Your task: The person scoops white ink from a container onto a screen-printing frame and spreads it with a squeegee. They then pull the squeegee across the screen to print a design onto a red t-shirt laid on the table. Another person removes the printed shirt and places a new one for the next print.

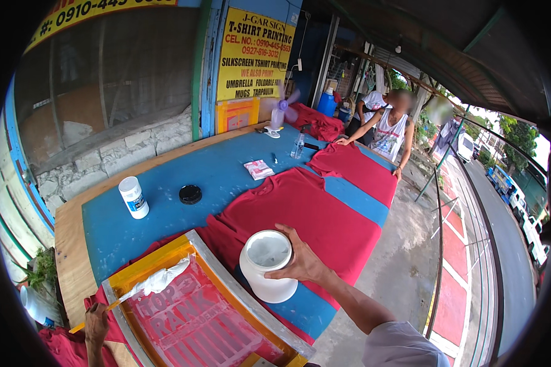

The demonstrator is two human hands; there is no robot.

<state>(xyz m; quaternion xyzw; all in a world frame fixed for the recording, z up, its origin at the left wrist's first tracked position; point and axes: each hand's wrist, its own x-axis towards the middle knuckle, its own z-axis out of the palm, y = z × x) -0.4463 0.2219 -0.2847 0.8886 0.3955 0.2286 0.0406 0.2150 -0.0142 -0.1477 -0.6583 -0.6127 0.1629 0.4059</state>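
Note:
My right hand [306, 260] grips an open white plastic jar [268, 292] by its side, tilted so that whitish stuff shows inside its mouth. The jar is above the right edge of a silkscreen frame [223, 270] with yellow tape round its mesh. My left hand [96, 321] is closed round a thin yellow stick [116, 303] at the frame's left side. The stick's far end meets a thick streak of white ink [162, 279] along the top of the mesh. Under the frame lies a red T-shirt [226, 230], partly hidden.
On the blue tabletop [153, 183] stand a white bottle [133, 197], a black lid [190, 194], a folded cloth [259, 169] and a clear spray bottle [297, 144]. More red shirts [306, 214] cover the right side. A co-worker [390, 131] leans at the far end near a purple fan [280, 113].

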